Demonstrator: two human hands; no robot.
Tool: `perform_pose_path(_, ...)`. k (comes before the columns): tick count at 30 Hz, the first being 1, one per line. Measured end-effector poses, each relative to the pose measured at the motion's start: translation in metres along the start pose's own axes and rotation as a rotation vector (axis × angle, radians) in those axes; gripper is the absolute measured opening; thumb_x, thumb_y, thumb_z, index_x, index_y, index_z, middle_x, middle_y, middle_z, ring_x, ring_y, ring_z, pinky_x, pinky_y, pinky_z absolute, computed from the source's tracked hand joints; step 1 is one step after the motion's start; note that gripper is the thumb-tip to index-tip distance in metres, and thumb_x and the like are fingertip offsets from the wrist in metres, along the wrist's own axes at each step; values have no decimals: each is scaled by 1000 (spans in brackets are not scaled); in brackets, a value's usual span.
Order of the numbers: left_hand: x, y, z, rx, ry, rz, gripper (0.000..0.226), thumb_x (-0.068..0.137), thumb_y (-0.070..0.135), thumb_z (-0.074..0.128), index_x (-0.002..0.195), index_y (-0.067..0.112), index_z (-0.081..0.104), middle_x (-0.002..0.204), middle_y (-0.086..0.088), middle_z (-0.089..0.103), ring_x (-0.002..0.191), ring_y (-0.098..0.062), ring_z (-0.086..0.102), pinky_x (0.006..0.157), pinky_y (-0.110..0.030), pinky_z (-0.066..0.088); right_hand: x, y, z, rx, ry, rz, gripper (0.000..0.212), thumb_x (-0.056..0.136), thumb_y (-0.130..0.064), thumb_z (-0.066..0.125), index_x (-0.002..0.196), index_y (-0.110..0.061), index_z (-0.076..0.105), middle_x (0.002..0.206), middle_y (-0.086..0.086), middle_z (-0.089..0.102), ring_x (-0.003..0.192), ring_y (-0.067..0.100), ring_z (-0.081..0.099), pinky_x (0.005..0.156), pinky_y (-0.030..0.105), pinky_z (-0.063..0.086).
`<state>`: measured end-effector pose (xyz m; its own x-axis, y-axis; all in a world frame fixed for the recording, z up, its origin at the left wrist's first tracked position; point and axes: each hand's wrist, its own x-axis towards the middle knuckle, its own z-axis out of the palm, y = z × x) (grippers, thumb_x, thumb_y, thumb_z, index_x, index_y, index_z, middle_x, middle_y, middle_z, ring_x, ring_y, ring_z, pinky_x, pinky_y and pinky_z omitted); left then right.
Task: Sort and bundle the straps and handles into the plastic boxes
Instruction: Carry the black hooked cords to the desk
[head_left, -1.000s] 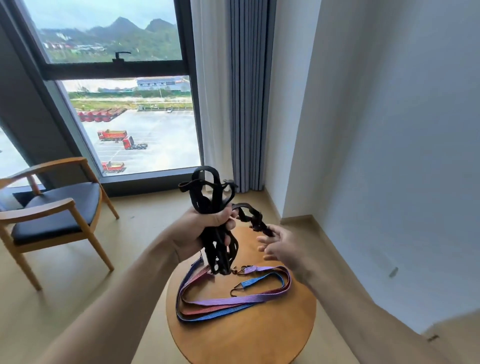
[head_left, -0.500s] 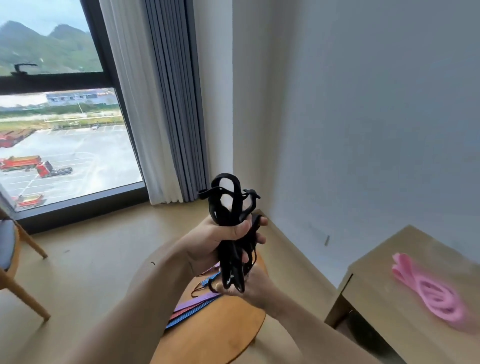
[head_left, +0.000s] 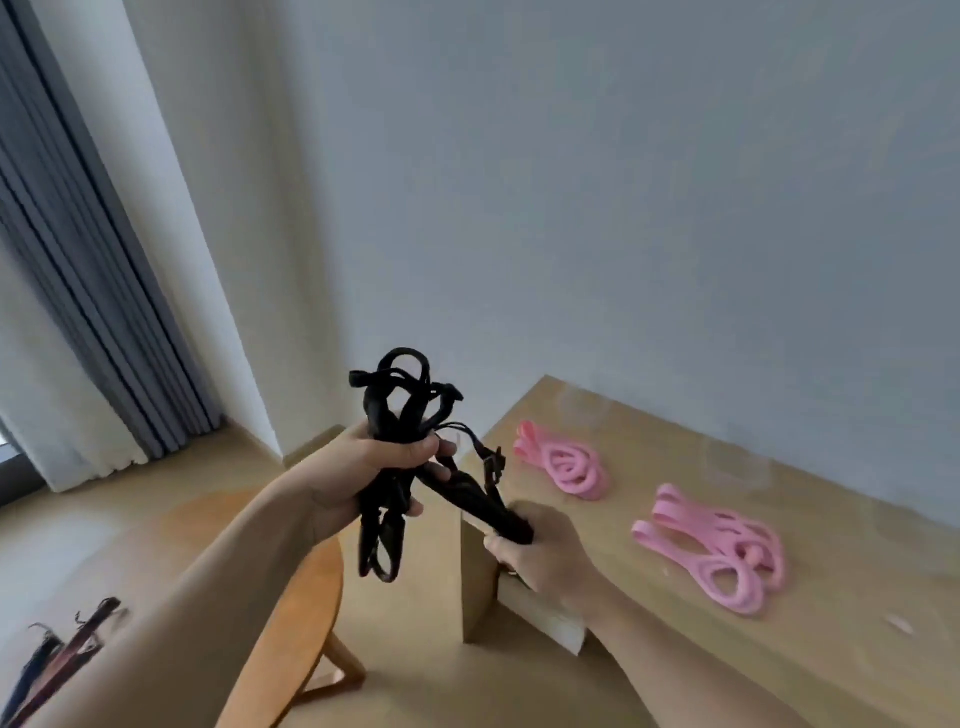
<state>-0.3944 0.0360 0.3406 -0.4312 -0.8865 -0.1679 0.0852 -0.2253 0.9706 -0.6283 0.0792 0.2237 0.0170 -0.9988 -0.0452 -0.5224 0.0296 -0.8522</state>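
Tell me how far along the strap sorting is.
Done: two pink bundles lie coiled on the desk. In hand: left hand grips the black straps, right hand holds one end. Left: coloured straps at lower left lie loose; no box is clearly visible.

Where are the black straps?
The black straps are mid-frame in the head view: left hand grips them, right hand holds one end, beside the desk with pink bands.
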Motion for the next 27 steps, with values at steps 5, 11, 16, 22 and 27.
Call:
perform_pose_path(5, 46, -46, 111, -2, -35, -147, 44, 75, 18, 88, 111, 1, 71, 112, -17, 75, 93, -29, 76, 58, -39, 57, -64, 73, -113, -314, 176, 8, 10, 85, -30, 65, 78, -23, 62, 78, -5, 61, 77, 15, 55, 66, 27, 38)
perform_pose_path(11, 93, -103, 256, 44, -165, -252, 29, 84, 10, 83, 109, 1, 72, 99, -16, 76, 82, -25, 74, 57, -38, 57, -158, 163, -216, -321, 258, 174, 16, 86, -38, 71, 94, -32, 57, 74, -17, 53, 74, 7, 50, 61, 19, 36)
perform_pose_path(16, 124, -144, 348, 166, -288, -363, 14, 88, 12, 82, 100, 7, 77, 101, -14, 79, 77, -20, 72, 63, -39, 60, -214, 226, -278, -208, 272, 430, 14, 88, -31, 66, 84, -30, 53, 72, -9, 54, 64, 12, 48, 59, 29, 35)
perform_pose_path(22, 162, -180, 409, 240, -344, -460, 26, 90, 11, 80, 112, 0, 72, 96, -13, 73, 73, -23, 59, 66, -39, 60, -223, 278, -316, -216, 263, 569, 14, 86, -20, 59, 97, -28, 57, 87, -4, 61, 80, 21, 58, 66, 31, 43)
perform_pose_path(27, 216, -199, 426, 249, -362, -483, 26, 91, 8, 78, 114, 1, 70, 98, -14, 71, 74, -23, 59, 65, -39, 59, -192, 307, -344, -333, 334, 588, 17, 83, -20, 62, 100, -24, 62, 91, -4, 63, 84, 22, 57, 64, 31, 41)
